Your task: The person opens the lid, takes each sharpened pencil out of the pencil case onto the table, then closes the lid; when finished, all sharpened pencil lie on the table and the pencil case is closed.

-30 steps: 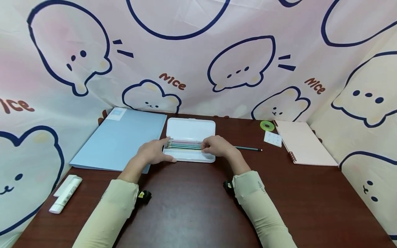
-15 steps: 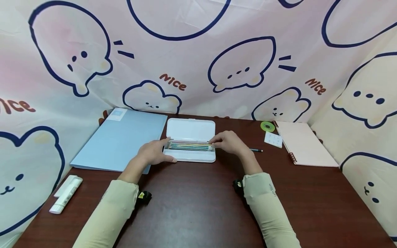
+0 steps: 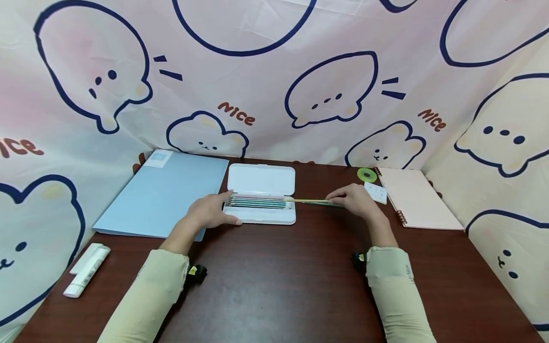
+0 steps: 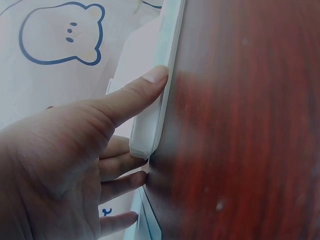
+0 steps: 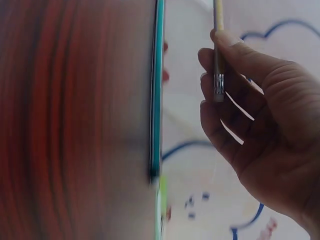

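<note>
beside the open white pencil case [image 3: 261, 215], steadied by the flat left hand [image 3: 210, 213], a yellow pencil [image 3: 310, 201] is pinched by the right hand [image 3: 356, 200]; a steady level carry is probably called for next.

Yellow pencil [image 5: 218, 45] cut off by top edge in right wrist view. Green pencil [image 5: 156, 100] blurred there. Pencils [image 3: 257, 203] inside pencil case [image 3: 261, 180] too small to be counted. Sticker sheet [image 3: 376, 192] partly hidden behind right hand [image 3: 356, 200].
</note>
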